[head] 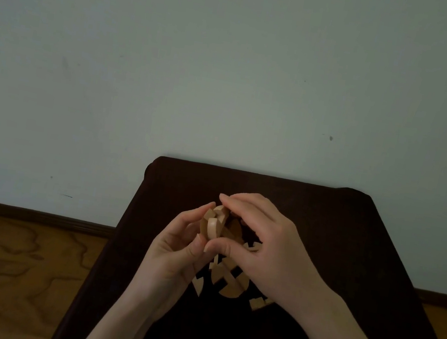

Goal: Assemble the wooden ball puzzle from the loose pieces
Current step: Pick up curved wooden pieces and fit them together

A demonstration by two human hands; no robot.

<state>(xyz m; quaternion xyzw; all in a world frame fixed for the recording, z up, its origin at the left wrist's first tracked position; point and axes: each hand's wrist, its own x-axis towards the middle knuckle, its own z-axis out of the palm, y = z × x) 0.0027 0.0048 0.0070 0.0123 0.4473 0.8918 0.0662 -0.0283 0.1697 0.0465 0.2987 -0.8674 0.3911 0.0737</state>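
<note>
Puzzle: part-built cluster [215, 223] held above dark table [324, 229].
Grip: left hand [174, 252] & right hand [260, 242] both pinching it.
Loose pcs [227, 283]: on table below hands.
Tip: keep cluster steady w/ left, align slots, don't force.

Two hands – left hand [174, 252], right hand [266, 243] – one dark table [350, 248], one part-built puzzle cluster [215, 223]

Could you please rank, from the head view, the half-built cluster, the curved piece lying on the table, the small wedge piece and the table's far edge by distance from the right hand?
From the right hand:
1. Half-built cluster, pinched in its fingertips, shared with the left hand.
2. Curved piece, just under the palm.
3. Small wedge piece, lower left.
4. Table's far edge, against the wall.
</note>
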